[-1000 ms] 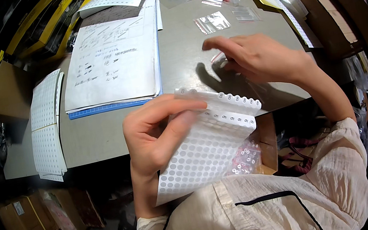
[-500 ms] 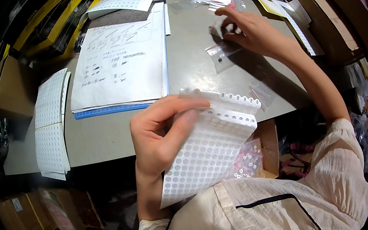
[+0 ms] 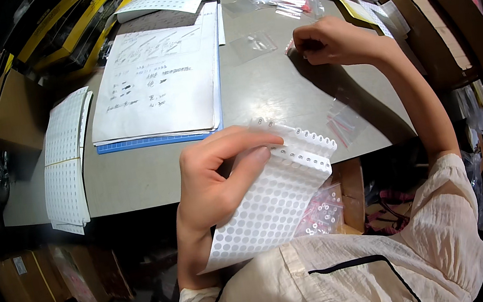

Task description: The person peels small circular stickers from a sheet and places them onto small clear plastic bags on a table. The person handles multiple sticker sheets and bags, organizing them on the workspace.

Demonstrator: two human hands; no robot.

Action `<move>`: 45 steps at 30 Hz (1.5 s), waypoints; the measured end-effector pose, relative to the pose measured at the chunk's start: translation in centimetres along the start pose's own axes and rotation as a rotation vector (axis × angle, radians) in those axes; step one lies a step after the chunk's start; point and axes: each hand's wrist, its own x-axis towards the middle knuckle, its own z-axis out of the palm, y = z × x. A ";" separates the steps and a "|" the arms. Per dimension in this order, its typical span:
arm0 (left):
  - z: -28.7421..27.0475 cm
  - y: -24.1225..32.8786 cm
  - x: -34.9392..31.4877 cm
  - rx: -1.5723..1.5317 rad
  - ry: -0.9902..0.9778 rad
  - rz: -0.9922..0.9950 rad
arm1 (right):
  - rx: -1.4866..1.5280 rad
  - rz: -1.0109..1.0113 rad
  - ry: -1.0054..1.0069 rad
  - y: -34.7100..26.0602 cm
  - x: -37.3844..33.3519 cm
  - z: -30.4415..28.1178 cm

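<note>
My left hand (image 3: 219,169) pinches a white sheet of round stickers (image 3: 259,213) near its upper edge, thumb below and index finger on top. Printed stickers line the sheet's scalloped, curled far edge, while plain pale dots cover the rest. Over the table at right, my right hand (image 3: 334,42) is closed with its fingers curled under. A small reddish edge shows by its fingertips, but what they hold is mostly hidden. To its left lies a small clear plastic bag (image 3: 253,46). Further clear bags with red strips (image 3: 343,124) lie nearer me.
A stack of handwritten papers (image 3: 155,83) on a blue board lies at far left, beside folded sticker sheets (image 3: 64,163). More plastic bags (image 3: 291,2) sit at the back. Cardboard boxes (image 3: 430,19) line the right. A bag of small white pieces (image 3: 322,210) rests below the table edge.
My right hand has moved slightly right and curled its fingers closed. The small bag beneath it has gone from that spot, and a clear bag now lies farther left. My left hand keeps the sheet.
</note>
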 end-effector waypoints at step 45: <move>0.8 -0.9 0.4 0.074 0.214 -0.014 | 0.007 0.305 0.436 7.8 -6.1 1.6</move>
